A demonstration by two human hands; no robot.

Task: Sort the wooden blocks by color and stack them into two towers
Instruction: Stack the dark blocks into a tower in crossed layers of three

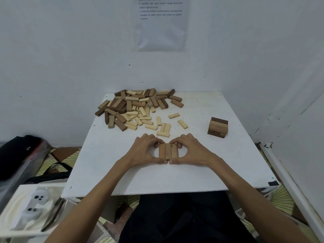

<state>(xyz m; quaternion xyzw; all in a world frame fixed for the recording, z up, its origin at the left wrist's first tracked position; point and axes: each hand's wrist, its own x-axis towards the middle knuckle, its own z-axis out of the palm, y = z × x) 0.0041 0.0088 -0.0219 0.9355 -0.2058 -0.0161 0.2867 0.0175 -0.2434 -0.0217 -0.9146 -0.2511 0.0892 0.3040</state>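
The left hand (145, 151) and the right hand (191, 151) meet around a row of three brown blocks (168, 151) that lies flat on the white table (175, 179), near the middle of its front half. Each hand curls round the row: thumb tips touch at the near ends of the blocks, forefingers close over the far ends, and the other fingers sit against the outer long sides. Both hands thus grip the same row and square it up.

The step in hand looks like the forming of one layer. To do it well, the squeeze should come evenly from both sides, so that the three long faces close up without a gap and the ends line up flush. If the layer is to be carried, light inward pressure should stop the middle block from dropping out.

Just beyond the hands lie loose pale blocks (164, 128), and further back, towards the wall, the mixed pile (138, 107) of brown and pale pieces. Well to the right stands the low brown tower (218, 127), a few layers high. Judged by colour, the row belongs on it, laid crosswise to the top layer. No pale tower is begun, so most of the task remains.
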